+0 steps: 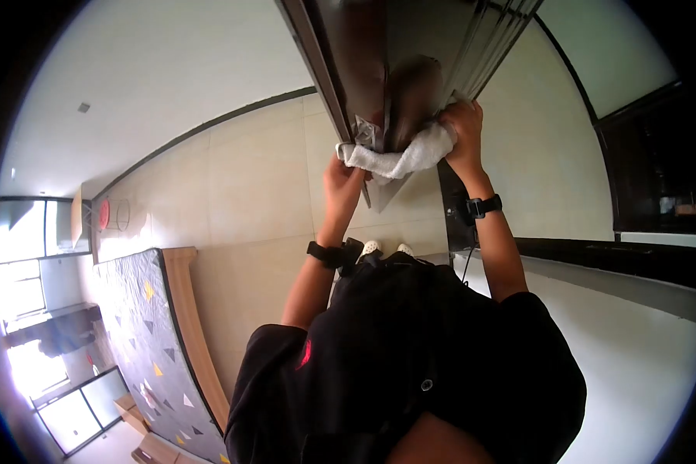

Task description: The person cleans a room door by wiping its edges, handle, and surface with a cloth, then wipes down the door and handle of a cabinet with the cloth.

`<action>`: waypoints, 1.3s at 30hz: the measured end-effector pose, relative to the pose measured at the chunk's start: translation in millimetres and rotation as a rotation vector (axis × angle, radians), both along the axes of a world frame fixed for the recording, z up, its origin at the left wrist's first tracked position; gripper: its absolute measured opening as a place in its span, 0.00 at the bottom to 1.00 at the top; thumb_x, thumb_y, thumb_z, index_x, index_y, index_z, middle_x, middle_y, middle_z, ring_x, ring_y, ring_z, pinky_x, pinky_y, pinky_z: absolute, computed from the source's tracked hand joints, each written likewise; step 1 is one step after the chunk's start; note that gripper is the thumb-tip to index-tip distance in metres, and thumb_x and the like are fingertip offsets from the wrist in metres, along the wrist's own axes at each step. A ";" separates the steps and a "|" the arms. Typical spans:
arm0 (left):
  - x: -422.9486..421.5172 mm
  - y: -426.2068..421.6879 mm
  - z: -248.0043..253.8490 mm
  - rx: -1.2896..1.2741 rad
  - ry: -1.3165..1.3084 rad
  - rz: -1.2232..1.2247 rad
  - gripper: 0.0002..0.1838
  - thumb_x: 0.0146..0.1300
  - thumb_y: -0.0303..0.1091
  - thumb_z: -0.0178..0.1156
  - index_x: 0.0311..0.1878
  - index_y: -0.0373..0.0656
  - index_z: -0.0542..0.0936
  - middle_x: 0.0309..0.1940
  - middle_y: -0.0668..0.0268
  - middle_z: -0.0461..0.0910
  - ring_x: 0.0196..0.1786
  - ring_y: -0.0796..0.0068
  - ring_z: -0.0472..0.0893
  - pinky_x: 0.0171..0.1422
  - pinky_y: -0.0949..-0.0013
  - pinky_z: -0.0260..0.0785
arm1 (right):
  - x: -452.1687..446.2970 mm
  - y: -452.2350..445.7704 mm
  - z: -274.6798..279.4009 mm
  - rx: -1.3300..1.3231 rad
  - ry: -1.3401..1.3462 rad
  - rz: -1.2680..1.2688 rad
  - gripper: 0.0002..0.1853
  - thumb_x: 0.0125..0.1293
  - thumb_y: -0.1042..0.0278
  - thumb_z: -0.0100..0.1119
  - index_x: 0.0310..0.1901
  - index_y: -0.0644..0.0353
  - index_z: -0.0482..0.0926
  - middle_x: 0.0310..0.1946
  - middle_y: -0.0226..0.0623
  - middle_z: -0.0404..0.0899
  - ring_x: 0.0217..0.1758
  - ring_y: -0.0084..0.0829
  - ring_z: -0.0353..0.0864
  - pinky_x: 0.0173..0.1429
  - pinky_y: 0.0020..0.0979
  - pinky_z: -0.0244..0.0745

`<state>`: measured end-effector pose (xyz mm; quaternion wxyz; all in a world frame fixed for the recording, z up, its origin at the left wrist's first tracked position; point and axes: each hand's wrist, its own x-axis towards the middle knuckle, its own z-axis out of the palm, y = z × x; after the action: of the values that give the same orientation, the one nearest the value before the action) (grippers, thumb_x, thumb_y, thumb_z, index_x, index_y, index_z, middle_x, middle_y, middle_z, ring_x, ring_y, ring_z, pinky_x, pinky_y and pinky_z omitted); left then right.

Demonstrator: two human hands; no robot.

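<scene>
1. White towel (pixel 398 162): spans the edge of a dark glossy panel (pixel 356 66), probably a door.
2. Left hand (pixel 343 182), right hand (pixel 464 135): fingers gripping opposite towel ends.
3. Step: apparently wiping; next move calls for even tension.

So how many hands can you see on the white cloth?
2: the left hand at the left end of the white cloth, the right hand at its right end. Some fingers are hidden.

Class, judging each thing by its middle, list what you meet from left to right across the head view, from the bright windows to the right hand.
Bright windows → patterned mattress → left hand → white cloth → right hand.
</scene>
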<state>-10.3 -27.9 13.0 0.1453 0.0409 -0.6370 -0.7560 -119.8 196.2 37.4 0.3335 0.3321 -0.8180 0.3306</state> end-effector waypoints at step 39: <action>-7.1 -7.7 -8.5 -0.739 -0.033 0.129 0.11 0.56 0.33 0.63 0.31 0.36 0.72 0.25 0.55 0.77 0.27 0.52 0.78 0.31 0.58 0.69 | 128.4 4.1 -47.1 0.154 -0.379 0.085 0.17 0.42 0.74 0.62 0.39 0.61 0.77 0.35 0.37 0.79 0.40 0.40 0.78 0.42 0.37 0.76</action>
<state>-17.4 -35.6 4.5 0.1875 0.0379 -0.8651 -0.4637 8.6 200.3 -9.7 0.1331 0.3229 -0.8741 0.3376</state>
